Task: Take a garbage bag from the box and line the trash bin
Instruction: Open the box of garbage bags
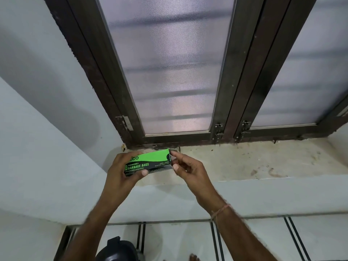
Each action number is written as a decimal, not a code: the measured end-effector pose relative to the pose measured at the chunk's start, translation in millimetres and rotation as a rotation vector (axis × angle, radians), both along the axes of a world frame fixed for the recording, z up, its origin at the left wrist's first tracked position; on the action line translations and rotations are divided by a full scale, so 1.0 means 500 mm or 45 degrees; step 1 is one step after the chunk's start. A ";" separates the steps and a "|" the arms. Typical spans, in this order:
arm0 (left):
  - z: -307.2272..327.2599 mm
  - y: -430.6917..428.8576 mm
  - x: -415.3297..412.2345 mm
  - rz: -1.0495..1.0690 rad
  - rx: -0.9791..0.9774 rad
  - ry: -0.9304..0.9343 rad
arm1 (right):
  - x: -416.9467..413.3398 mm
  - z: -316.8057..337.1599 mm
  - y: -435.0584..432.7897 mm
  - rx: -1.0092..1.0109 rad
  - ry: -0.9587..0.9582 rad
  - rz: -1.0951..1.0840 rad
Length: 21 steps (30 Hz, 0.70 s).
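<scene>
Gripping box point(148, 162): left hand point(120, 170) wraps its left end | right hand point(188, 166) pinches right end

**Bare arms, wrist thread**

Both forearms point(94, 213) are bare and lightly haired up to the left hand point(122, 172) and right hand point(190, 172). A thin pinkish-orange thread point(220, 210) circles the right wrist in a few strands. Bare toes point(194, 258) show at the bottom edge, right of centre.
</scene>
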State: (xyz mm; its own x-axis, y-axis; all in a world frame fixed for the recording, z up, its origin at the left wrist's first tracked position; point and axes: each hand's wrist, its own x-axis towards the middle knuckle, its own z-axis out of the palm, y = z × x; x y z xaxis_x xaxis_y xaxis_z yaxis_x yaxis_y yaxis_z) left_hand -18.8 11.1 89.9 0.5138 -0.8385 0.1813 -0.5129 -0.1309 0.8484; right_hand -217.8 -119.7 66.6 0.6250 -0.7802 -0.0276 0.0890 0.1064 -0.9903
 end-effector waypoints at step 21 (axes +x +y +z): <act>0.034 -0.007 0.008 -0.213 0.063 0.402 | -0.025 0.064 -0.057 -1.049 0.313 0.113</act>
State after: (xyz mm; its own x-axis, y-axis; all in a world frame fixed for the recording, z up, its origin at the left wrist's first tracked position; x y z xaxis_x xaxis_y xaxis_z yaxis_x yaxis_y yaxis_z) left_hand -14.8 7.4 106.7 0.3928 -0.9196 -0.0075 -0.2444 -0.1123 0.9631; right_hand -230.4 -148.2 98.4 0.7352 -0.5596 0.3826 -0.1126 -0.6574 -0.7451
